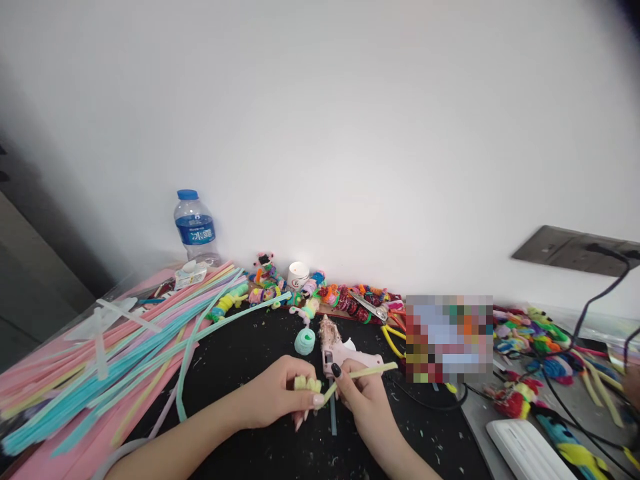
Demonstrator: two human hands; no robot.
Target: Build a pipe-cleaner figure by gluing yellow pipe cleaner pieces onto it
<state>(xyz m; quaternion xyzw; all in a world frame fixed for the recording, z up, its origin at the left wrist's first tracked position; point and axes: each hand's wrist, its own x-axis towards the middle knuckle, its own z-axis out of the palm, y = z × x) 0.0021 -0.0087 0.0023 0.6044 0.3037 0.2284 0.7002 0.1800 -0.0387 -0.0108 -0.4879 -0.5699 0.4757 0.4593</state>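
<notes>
A pale yellow pipe cleaner (367, 371) runs between my two hands. Its left part is bent into a bumpy, folded piece (307, 384), pinched by the thumb and fingers of my left hand (280, 393). My right hand (363, 400) is closed on the straight part, thumb on top, and the free end sticks out to the right. Just beyond my hands lies a pink hot glue gun (345, 350) with a clear glue stick (333, 410) at its rear. A mint-green coiled ball (305, 341) sits to the left of the glue gun.
Bundles of pastel pipe cleaners (125, 360) cover the left side. A water bottle (195, 227) stands by the wall. Scissors (373, 308) with yellow handles rest among finished fuzzy figures (345, 303). A white power bank (525, 450) and black cables (555, 400) lie at right.
</notes>
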